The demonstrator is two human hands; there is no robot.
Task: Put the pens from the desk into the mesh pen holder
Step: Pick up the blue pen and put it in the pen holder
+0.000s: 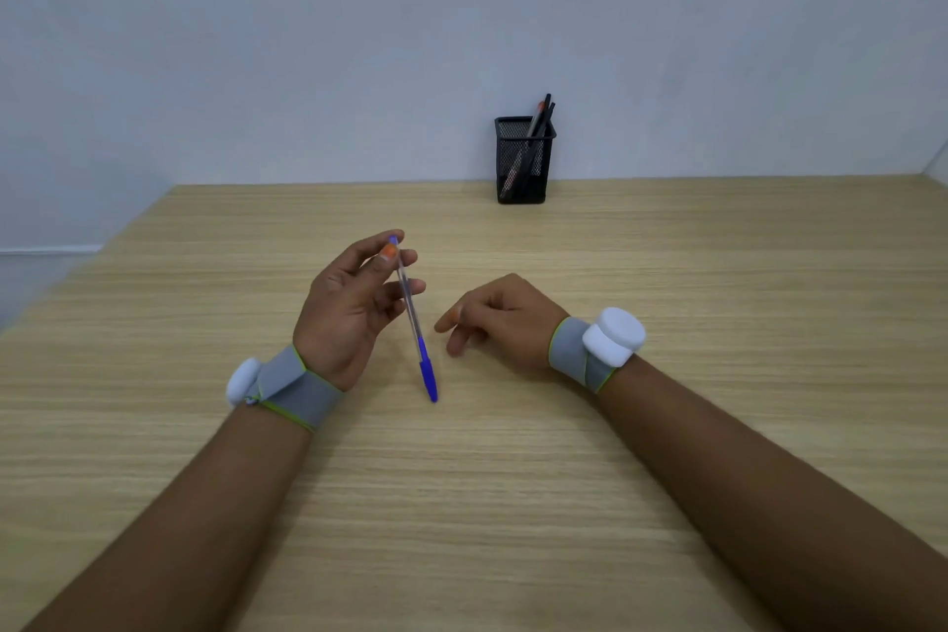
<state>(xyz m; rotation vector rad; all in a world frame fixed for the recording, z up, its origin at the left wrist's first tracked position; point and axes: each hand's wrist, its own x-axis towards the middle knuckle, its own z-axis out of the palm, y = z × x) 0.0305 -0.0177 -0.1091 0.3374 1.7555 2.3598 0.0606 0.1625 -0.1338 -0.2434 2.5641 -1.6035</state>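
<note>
A clear ballpoint pen with a blue cap (pixel 416 330) is pinched near its top end by the thumb and fingers of my left hand (pixel 349 308); its capped end points down toward me, just above the desk. My right hand (pixel 500 316) rests palm down on the desk to the right of the pen, fingers loosely curled, holding nothing. The black mesh pen holder (pixel 523 164) stands at the back of the desk against the wall, well beyond both hands. It contains a few dark pens (pixel 538 118) leaning to the right.
The light wooden desk (pixel 667 426) runs to a pale wall at the back and side walls left and right. Both wrists wear grey straps with white round devices.
</note>
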